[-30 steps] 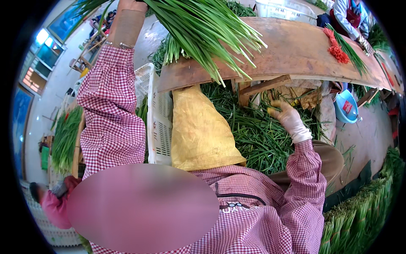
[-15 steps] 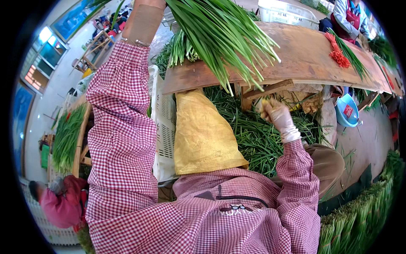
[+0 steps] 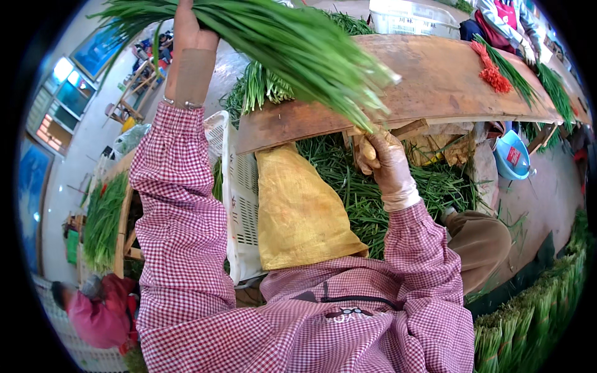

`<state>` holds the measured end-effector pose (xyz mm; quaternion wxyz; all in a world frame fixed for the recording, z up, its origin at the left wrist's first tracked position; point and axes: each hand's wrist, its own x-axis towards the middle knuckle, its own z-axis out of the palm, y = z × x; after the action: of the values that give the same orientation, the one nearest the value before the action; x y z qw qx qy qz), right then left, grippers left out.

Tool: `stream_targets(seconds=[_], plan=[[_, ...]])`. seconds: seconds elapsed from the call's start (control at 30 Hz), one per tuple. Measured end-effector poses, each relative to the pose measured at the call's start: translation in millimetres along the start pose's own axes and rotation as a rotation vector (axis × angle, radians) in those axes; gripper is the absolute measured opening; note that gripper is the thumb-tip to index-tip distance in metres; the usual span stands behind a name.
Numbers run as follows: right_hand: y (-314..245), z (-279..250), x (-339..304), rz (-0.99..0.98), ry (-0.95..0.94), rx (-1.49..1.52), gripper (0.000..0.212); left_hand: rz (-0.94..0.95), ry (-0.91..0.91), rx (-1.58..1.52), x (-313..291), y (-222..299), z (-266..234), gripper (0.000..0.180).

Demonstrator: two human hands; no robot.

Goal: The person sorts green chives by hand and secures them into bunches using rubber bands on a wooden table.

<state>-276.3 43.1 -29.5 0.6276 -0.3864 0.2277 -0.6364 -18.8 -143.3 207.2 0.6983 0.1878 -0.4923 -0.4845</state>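
Observation:
My left hand [image 3: 195,30] is closed around a big bunch of garlic chives [image 3: 280,46], raised over the near end of the wooden board. The pale stem ends point right and down, blurred by motion. Just below those ends is my right hand [image 3: 384,155], in a thin, pale glove. Its fingers are curled together at the lowest stem tips, and what they grip is hidden. A yellow woven cloth [image 3: 305,211] lies over my lap. Loose green leaves [image 3: 373,205] are heaped below the board.
The wooden board [image 3: 429,74] carries red ties [image 3: 493,71] and more chives. A white crate [image 3: 244,205] stands beside my left arm. Also around are a blue basin [image 3: 513,155], tied bunches [image 3: 528,329] at lower right, and co-workers at far right and lower left.
My right hand has moved up and left to the stem ends. The chive bunch has swung, with its stem ends now beside that hand. My left hand has shifted left and come further into view.

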Motion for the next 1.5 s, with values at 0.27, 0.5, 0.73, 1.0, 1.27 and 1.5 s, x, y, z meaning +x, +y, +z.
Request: stream_targets(seconds=[0.27,0.5,0.73,1.0,1.27,1.5], plan=[[13.3,-67.6,-29.0,0.272,-0.145,-1.389,0.045,0.017,0.152,-0.053,-15.2,-3.4,-7.4,0.022],[14.5,-11.1,23.4,0.131,-0.217,0.140,0.056,0.059,0.097,-0.142,-51.0,-9.4,9.7,0.025],[-2.4,4.2,-0.1,0.237,-0.264,0.065,0.032,-0.010,-0.286,-0.277,-55.4,-20.2,-20.1,0.021],[13.9,-48.7,-40.6,0.598,-0.146,-0.792,0.028,-0.095,-0.329,-0.506,-56.5,-24.3,-55.0,0.018],[1.0,-4.6,-10.8,0.232,-0.086,-0.535,0.062,0.099,-0.086,-0.201,-61.0,-24.9,-54.7,0.017],[20.6,14.9,-17.6,0.199,-0.206,-0.726,0.040,-0.221,-0.416,-0.584,-40.8,-17.1,-79.9,0.010]])
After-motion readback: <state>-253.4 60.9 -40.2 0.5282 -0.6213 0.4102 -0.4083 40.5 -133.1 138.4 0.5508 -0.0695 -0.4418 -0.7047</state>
